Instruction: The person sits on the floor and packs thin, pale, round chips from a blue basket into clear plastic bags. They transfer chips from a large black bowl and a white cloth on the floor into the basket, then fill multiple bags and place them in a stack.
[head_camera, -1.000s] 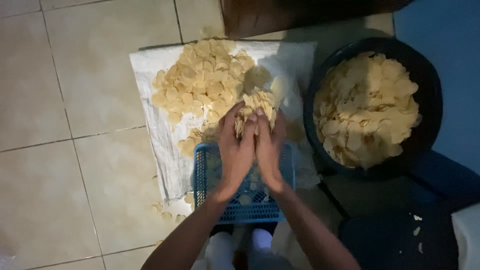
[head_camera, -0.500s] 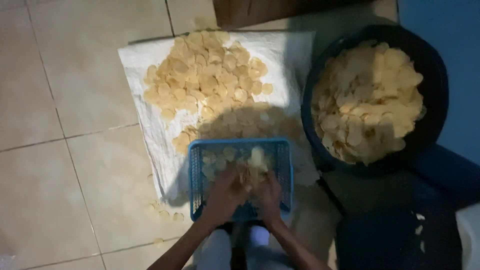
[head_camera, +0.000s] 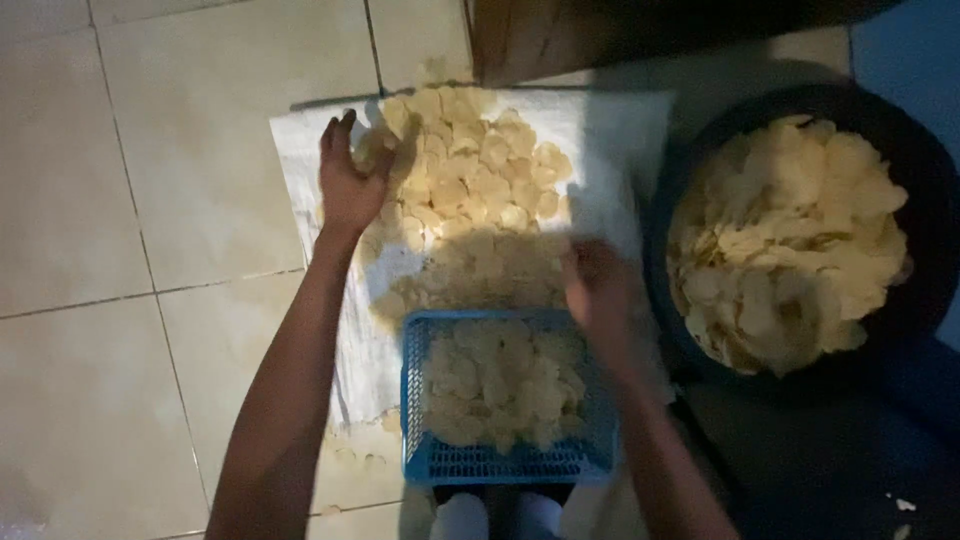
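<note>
- Basket (head_camera: 500, 465) of blue plastic, with a grid wall, stands nearest to the person on the white cloth (head_camera: 310, 165); it is filled with pale round chips (head_camera: 500, 385).
- The right hand (head_camera: 597, 290) is at the far right corner of the basket, just above its rim. It is blurred and in shadow, so I cannot tell if it is open or closed, or if it holds something.
- Beyond the basket, a loose pile of chips (head_camera: 470, 190) lies spread over the cloth, which lies flat on the tiled floor (head_camera: 120, 300).
- The left hand (head_camera: 350, 180) is stretched to the far left edge of this pile. Its fingers are spread and slightly curved, and they touch the chips at the edge; it grips nothing that I can see.
- To the right of the cloth, a dark round basin (head_camera: 900, 140) holds a heap of bigger pale chips.
- At the far edge, a brown wooden piece (head_camera: 540, 35) stands behind the cloth.
</note>
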